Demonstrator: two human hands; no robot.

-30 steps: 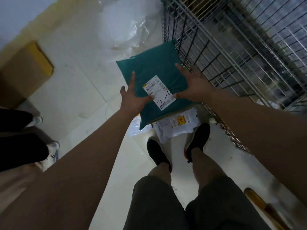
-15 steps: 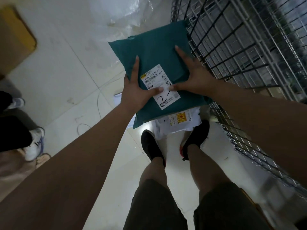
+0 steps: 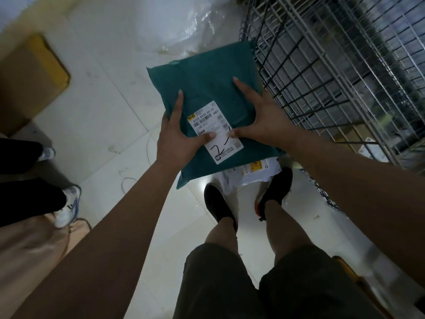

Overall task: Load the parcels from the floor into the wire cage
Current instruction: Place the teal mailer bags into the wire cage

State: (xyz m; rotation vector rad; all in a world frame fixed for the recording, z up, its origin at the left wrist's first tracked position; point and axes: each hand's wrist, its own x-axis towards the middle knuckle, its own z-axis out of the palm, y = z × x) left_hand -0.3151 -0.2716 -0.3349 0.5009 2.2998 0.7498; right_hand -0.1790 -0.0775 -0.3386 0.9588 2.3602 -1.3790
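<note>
A flat teal parcel point(image 3: 207, 88) with a white shipping label hangs above the floor between my hands. My left hand point(image 3: 177, 139) grips its left edge, thumb pressed on the label and index finger laid along the top. My right hand point(image 3: 262, 118) grips its right side, thumb on the label and fingers spread over the top. The parcel's right edge is close to the wire cage point(image 3: 322, 77), which stands to the right. A white parcel point(image 3: 253, 174) with a yellow sticker lies on the floor by my feet, partly hidden under the teal one.
A cardboard box point(image 3: 30, 79) stands at the left. Another person's legs and white shoes point(image 3: 66, 206) are at the left edge. Crumpled clear plastic point(image 3: 184, 24) lies on the floor ahead. Boxes point(image 3: 358, 137) show through the cage wires.
Both thumbs have drawn together on the label. The teal parcel has stayed beside the cage wall while the view shifted a little.
</note>
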